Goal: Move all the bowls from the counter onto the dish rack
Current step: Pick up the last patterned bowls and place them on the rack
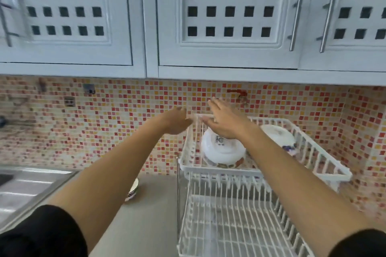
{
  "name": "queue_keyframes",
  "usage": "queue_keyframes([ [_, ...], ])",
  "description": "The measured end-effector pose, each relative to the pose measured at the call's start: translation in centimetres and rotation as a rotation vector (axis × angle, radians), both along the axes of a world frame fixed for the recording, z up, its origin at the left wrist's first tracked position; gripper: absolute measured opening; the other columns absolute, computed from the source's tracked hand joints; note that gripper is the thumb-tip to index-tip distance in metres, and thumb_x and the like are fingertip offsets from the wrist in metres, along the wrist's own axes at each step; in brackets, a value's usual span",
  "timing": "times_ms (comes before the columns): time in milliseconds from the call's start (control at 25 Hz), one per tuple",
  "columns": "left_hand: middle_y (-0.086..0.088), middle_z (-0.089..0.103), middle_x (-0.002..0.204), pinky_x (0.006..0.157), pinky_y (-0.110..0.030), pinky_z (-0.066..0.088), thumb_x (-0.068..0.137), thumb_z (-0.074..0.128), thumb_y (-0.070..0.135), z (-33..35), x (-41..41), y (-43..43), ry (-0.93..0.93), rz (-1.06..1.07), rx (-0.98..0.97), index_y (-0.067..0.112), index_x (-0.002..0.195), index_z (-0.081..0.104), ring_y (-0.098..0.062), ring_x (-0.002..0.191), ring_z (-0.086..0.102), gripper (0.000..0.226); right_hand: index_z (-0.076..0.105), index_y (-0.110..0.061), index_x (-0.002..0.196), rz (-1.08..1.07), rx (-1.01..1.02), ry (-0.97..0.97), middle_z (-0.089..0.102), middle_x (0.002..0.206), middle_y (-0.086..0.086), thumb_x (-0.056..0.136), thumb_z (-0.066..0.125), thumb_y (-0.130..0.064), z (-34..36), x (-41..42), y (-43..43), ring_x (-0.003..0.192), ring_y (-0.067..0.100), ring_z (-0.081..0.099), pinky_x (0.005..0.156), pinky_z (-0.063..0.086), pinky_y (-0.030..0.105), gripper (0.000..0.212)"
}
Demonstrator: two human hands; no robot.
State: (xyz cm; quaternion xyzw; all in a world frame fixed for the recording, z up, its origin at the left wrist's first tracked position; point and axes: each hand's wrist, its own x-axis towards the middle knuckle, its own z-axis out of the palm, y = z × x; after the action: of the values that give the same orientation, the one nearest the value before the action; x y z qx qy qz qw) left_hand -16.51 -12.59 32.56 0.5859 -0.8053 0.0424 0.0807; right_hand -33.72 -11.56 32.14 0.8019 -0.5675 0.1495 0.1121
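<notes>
A white two-tier wire dish rack (325, 170) stands on the counter at the right. In its upper tier a white bowl (221, 149) lies upside down, with a second patterned bowl (278, 134) behind it to the right. My right hand (224, 122) hovers just above the upturned bowl, fingers spread and holding nothing. My left hand (177, 121) is raised beside the rack's left rim, fingers loosely curled and empty. On the counter a small stack of bowls (133, 190) peeks out from behind my left forearm, mostly hidden.
A steel sink (27, 185) with a draining board lies at the left. The grey counter (152, 215) runs between sink and rack. White cupboards (229, 16) hang overhead above a red and orange mosaic wall. The rack's lower tier (229, 225) holds nothing visible.
</notes>
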Motion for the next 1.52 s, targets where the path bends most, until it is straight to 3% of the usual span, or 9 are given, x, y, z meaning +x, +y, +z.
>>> queue_keyframes([
  [160, -0.014, 0.01, 0.16, 0.12, -0.042, 0.014, 0.102, 0.025, 0.035, -2.6, 9.7, 2.0, 0.023, 0.135, 0.046, 0.004, 0.15, 0.013, -0.029, 0.149, 0.01, 0.058, 0.012, -0.012, 0.152, 0.043, 0.011, 0.031, 0.01, 0.161, 0.008, 0.097, 0.022, -0.054, -2.2, 10.7, -0.4, 0.149, 0.025, 0.007, 0.119, 0.011, 0.044, 0.07],
  [440, -0.016, 0.026, 0.156, 0.116, -0.042, 0.025, 0.102, 0.029, 0.033, -9.7, 19.4, 2.4, 0.052, 0.235, 0.18, 0.001, 0.146, 0.025, -0.032, 0.143, 0.028, 0.055, 0.018, -0.009, 0.15, 0.021, 0.162, 0.036, 0.021, 0.158, 0.013, 0.099, 0.026, -0.047, -9.6, 21.8, -1.8, 0.145, 0.031, 0.022, 0.116, 0.023, 0.047, 0.064],
  [760, -0.019, 0.038, 0.148, 0.11, -0.041, 0.032, 0.1, 0.034, 0.035, -22.4, 26.4, -6.2, 0.158, 0.425, 0.319, -0.001, 0.142, 0.031, -0.033, 0.135, 0.039, 0.055, 0.022, -0.007, 0.146, -0.084, 0.386, -0.118, 0.04, 0.145, 0.017, 0.099, 0.033, -0.042, -22.9, 27.0, -10.9, 0.131, 0.034, 0.041, 0.099, 0.042, 0.043, 0.06],
  [1040, -0.02, 0.041, 0.144, 0.107, -0.042, 0.035, 0.1, 0.033, 0.036, -32.2, 29.6, -16.0, 0.276, 0.598, 0.453, 0.0, 0.142, 0.028, -0.035, 0.131, 0.043, 0.056, 0.019, -0.004, 0.148, -0.184, 0.538, -0.122, 0.039, 0.148, 0.016, 0.099, 0.032, -0.046, -32.0, 30.6, -22.0, 0.133, 0.031, 0.04, 0.102, 0.041, 0.04, 0.066],
  [1200, -0.019, 0.039, 0.145, 0.106, -0.042, 0.036, 0.1, 0.033, 0.036, -35.8, 29.8, -20.1, 0.363, 0.657, 0.505, 0.001, 0.147, 0.015, -0.037, 0.129, 0.044, 0.062, 0.018, -0.004, 0.149, -0.221, 0.605, -0.169, 0.044, 0.144, 0.015, 0.097, 0.033, -0.048, -35.9, 32.2, -25.7, 0.129, 0.03, 0.047, 0.099, 0.044, 0.037, 0.07],
  [1360, -0.019, 0.034, 0.146, 0.105, -0.039, 0.037, 0.099, 0.038, 0.017, -37.8, 29.8, -21.8, 0.393, 0.72, 0.542, 0.0, 0.149, 0.002, -0.036, 0.129, 0.046, 0.064, 0.032, -0.002, 0.14, -0.274, 0.743, -0.273, 0.052, 0.138, 0.017, 0.097, 0.042, -0.025, -38.2, 33.2, -27.2, 0.123, 0.033, 0.054, 0.097, 0.045, 0.036, 0.05],
  [1520, -0.021, 0.034, 0.146, 0.104, -0.037, 0.038, 0.098, 0.033, 0.004, -38.0, 29.6, -22.2, 0.516, 0.767, 0.496, 0.001, 0.148, 0.011, -0.035, 0.13, 0.044, 0.055, 0.033, 0.0, 0.139, -0.279, 0.784, -0.294, 0.05, 0.138, 0.02, 0.094, 0.039, -0.007, -38.2, 33.6, -27.4, 0.125, 0.035, 0.052, 0.099, 0.043, 0.035, 0.046],
])
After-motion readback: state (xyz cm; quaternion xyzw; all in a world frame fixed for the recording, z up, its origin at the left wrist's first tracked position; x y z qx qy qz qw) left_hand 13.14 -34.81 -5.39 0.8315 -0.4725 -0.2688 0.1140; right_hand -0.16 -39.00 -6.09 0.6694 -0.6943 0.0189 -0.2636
